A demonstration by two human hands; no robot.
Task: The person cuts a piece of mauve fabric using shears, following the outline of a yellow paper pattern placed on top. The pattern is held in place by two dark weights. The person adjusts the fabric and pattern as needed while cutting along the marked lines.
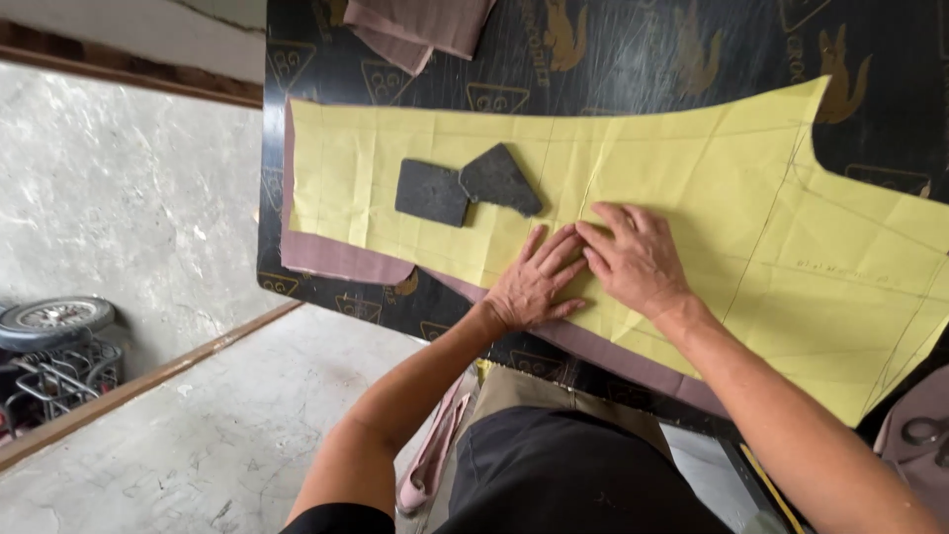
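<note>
Both hands lie flat on a yellow paper pattern [692,188] spread over a layer of mauve fabric [336,259] on a black table [633,49]. The left hand [534,282] presses palm down near the pattern's near edge, fingers spread and pointing to the far right, gripping nothing. The right hand [633,259] rests just beside it on the right, also open and flat, its fingertips touching or overlapping those of the left. Two dark flat weights, a squarish one [431,192] and an angular one [500,180], sit on the pattern to the far left of the hands, their corners touching. A folded piece of mauve cloth [425,25] lies at the table's far edge. At the near right edge what looks like scissors [927,431] shows, though partly cut off. A tyre [54,321] lies on the concrete floor at left.
</note>
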